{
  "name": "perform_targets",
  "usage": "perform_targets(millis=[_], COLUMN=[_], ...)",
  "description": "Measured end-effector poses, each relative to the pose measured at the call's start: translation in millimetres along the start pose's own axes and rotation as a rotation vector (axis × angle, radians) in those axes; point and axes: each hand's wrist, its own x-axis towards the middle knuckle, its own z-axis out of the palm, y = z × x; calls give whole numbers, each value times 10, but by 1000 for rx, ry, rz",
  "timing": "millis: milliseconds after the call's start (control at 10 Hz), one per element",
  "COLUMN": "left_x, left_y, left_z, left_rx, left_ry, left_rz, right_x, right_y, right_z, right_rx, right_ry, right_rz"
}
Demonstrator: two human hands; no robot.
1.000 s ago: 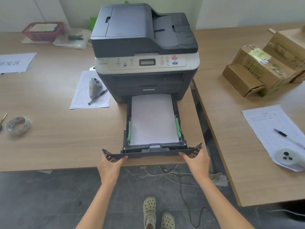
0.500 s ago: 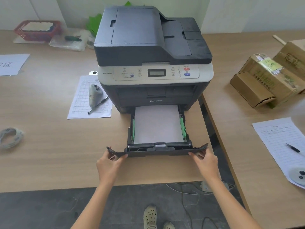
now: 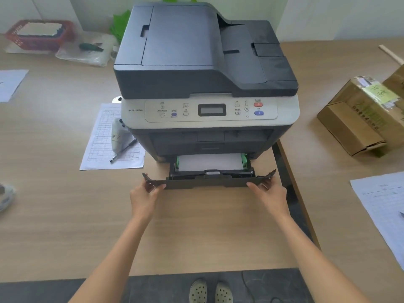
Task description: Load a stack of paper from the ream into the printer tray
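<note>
A dark grey printer (image 3: 196, 68) stands on the wooden desk. Its paper tray (image 3: 209, 181) sticks out only a short way from the base. A strip of white paper (image 3: 209, 161) shows inside it between green side guides. My left hand (image 3: 144, 197) grips the left end of the tray's front panel. My right hand (image 3: 270, 193) grips the right end. The rest of the tray is hidden inside the printer.
A printed form with a pen (image 3: 123, 149) and a grey device lies left of the printer. Cardboard boxes (image 3: 363, 114) sit on the right desk, with sheets of paper (image 3: 384, 206) nearer me. A red basket (image 3: 37, 35) is at the far left. A gap separates the two desks.
Both hands have pushed the tray toward the printer. Much less of the tray and its paper shows now than a second ago. The camera has also moved closer.
</note>
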Motion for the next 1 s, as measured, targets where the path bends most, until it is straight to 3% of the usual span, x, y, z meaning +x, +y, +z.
perform_targets(millis=[500, 1000], left_x=[622, 227], left_y=[303, 379], left_z=[179, 193], left_rx=[5, -75], left_ry=[-64, -142], left_rz=[61, -11], right_x=[559, 136], right_y=[-437, -346], right_z=[90, 211], right_rx=[157, 29], right_ry=[-45, -161], right_rz=[-159, -61])
